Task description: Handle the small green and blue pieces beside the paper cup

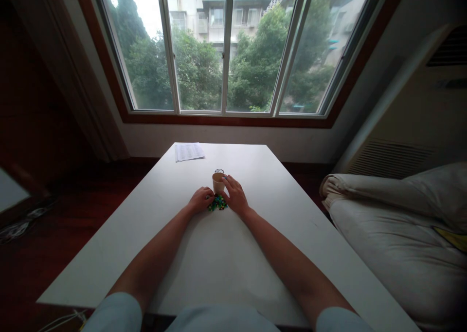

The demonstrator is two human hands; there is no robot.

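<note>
A brown paper cup (218,183) stands upright on the white table, with a small pile of mixed green, blue, yellow and red beads or similar small pieces (218,203) just in front of it. My right hand (235,194) is against the cup's right side, its fingers at the rim and its thumb lower down by the pile. Something small and bluish shows at those fingertips, too small to name. My left hand (202,199) rests at the pile's left edge with its fingers curled in. Whatever is between them is hidden.
Behind the cup lies a thin dark looped item (219,171). Printed paper sheets (189,152) lie at the far left of the white table (292,244). A covered sofa (386,234) stands to the right, and a window (226,54) is beyond the table.
</note>
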